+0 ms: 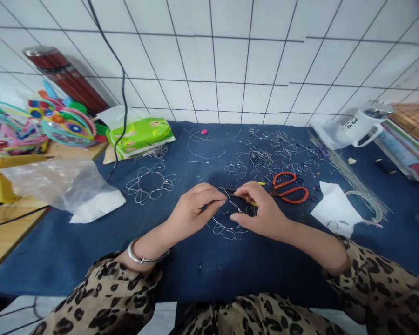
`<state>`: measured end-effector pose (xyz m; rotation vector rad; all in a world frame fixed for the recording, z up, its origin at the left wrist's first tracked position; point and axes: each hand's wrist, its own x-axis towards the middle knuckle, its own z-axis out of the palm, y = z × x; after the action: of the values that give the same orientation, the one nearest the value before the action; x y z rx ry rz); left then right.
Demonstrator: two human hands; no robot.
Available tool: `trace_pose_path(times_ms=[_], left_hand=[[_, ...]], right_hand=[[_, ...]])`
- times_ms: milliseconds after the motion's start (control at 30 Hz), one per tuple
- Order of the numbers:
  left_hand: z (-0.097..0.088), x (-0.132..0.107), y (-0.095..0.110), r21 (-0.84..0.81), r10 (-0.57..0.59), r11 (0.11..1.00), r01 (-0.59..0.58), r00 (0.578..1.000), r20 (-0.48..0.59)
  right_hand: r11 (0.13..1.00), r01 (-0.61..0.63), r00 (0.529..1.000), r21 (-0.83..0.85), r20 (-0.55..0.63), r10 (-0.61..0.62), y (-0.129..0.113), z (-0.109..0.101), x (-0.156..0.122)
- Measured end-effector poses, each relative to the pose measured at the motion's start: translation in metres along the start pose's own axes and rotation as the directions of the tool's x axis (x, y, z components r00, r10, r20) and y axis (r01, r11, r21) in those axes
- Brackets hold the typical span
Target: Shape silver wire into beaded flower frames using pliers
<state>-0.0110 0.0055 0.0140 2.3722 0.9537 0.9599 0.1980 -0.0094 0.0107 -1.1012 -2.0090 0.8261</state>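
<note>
Bare blue cloth lies open along the near edge of the tabletop (73, 251); just beyond it the left hand (190, 211) and right hand (263, 211) meet at centre, fingers of each pinched narrow on a looped wire frame (226, 229) resting on the cloth between them. Orange scissors (290, 187) lie just past the right hand, white paper (335, 209) to their right, a wire flower (150, 184) and plastic bag (61, 184) on the left. Farther off, wire scraps (272, 151) crowd the cloth up to the tiled wall (230, 60).
</note>
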Motion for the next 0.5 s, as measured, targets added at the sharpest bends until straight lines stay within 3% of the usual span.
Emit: trace_pose_path(times_ms=[167,367,500], left_hand=[[-0.002,0.001,-0.002,0.011,-0.012,1.0,0.012,1.0,0.008],[-0.016,0.001,-0.006,0.079,-0.046,0.996,0.05,0.997,-0.057],[-0.027,0.001,-0.011,0.134,-0.082,0.987,0.092,0.994,-0.076]], right_hand=[[0.995,-0.073,0.994,0.071,0.082,0.068,0.0,-0.007,0.001],[0.994,-0.07,0.998,-0.084,0.002,0.07,0.002,-0.043,0.01],[0.963,-0.008,0.98,-0.269,0.188,0.061,0.016,-0.058,0.006]])
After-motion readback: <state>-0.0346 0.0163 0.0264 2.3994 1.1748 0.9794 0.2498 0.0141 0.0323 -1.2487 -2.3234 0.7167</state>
